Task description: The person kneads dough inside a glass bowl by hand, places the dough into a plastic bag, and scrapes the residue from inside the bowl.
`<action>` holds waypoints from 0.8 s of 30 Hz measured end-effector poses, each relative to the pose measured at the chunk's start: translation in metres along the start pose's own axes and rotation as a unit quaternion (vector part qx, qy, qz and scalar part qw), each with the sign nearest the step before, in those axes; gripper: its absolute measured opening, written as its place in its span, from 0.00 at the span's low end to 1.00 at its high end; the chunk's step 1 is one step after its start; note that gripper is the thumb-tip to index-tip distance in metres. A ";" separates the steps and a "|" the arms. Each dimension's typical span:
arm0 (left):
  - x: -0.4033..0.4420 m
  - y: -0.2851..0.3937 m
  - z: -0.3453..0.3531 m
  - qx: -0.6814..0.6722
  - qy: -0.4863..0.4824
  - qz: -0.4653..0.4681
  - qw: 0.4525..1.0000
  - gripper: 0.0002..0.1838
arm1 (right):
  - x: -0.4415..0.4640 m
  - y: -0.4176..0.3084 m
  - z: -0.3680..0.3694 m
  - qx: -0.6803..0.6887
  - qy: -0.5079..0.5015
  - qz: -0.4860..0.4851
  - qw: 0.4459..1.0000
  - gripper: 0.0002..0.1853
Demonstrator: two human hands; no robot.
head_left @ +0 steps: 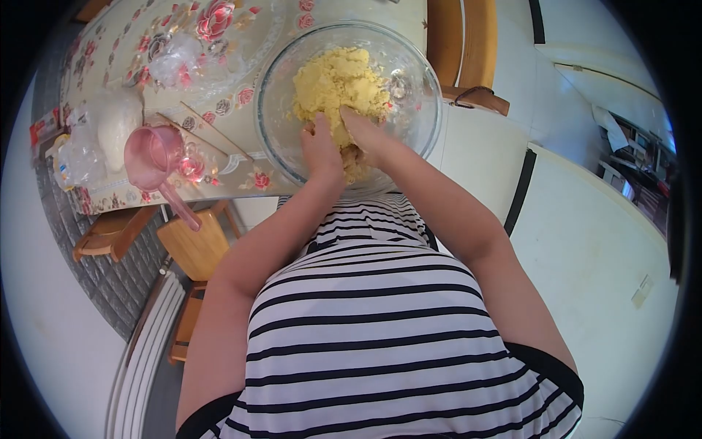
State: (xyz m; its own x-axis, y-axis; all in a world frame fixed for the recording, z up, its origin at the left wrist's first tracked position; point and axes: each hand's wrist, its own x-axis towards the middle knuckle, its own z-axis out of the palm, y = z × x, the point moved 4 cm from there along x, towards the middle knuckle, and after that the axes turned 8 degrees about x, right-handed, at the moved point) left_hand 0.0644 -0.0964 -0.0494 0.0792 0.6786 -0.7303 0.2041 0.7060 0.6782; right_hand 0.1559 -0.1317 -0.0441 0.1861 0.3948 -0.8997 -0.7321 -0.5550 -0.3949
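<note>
A large clear glass bowl [269, 139] stands at the table's near edge. In it lies a heap of crumbly yellow dough [344, 79], with smaller bits scattered around it. My left hand [320, 148] is inside the bowl, its fingers curled against the near part of the dough. Close beside it on the right, my right hand [365, 139] is closed on the same dough, fingertips partly hidden in it. Between the two hands a strip of dough shows, with browner crumbs below it near the rim.
Left of the bowl, a pair of chopsticks [208, 135] lies on the flowered tablecloth [241, 44]. A pink translucent dipper [153, 157] has its handle past the table edge. Plastic bags [179, 62] lie farther back. Wooden chairs [191, 245] stand below left, and wooden furniture [479, 44] at right.
</note>
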 end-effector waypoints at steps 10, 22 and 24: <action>-0.013 0.040 0.010 0.131 0.052 0.134 0.981 0.27 | -0.009 -0.034 0.004 -0.193 0.173 -0.130 0.957 0.40; -0.007 0.079 -0.023 0.137 -0.008 0.105 0.985 0.20 | -0.049 -0.067 -0.038 -0.244 -0.047 -0.028 0.968 0.41; 0.004 0.069 -0.028 0.153 0.012 0.116 0.981 0.20 | -0.018 -0.052 -0.067 -0.291 -0.009 0.005 0.957 0.42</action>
State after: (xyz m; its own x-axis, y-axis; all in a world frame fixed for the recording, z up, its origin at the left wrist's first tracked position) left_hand 0.0519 -0.0394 -0.0030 0.1356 0.8216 -0.5537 0.4672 0.4398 0.7671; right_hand 0.2345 -0.1595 -0.0199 0.1659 0.3964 -0.9030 -0.2432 -0.8709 -0.4270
